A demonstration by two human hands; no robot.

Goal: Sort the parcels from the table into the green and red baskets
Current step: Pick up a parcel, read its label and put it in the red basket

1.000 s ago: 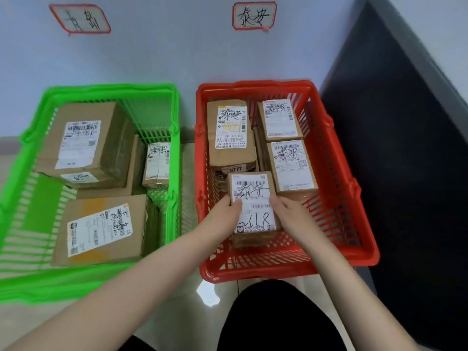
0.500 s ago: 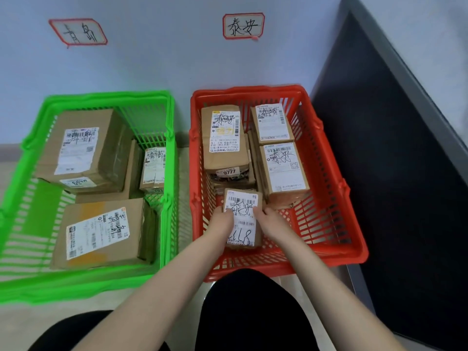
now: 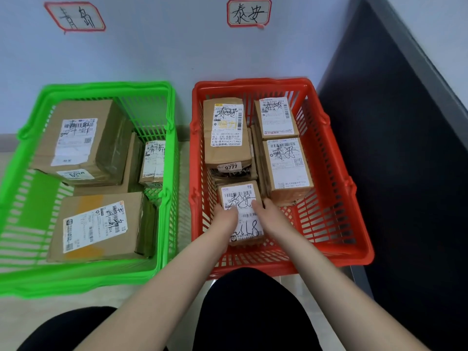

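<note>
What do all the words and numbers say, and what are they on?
"青岛": left wall sign above the green basket; handwritten on the large parcel inside.
"泰安": right wall sign above the red basket; handwritten on the held parcel.
"9777": sticker on the tall parcel.
Printed label text: too small to read.

Both hands inside red basket (image 3: 354,257), near its front. Left hand (image 3: 226,219) and right hand (image 3: 269,216) grip small parcel (image 3: 243,211) by its sides, thumbs on white label. More labelled parcels (image 3: 228,133) behind it. Green basket (image 3: 76,279) just beside, on left, holds cardboard boxes (image 3: 76,140). Handwritten signs (image 3: 249,12) on wall above.
</note>
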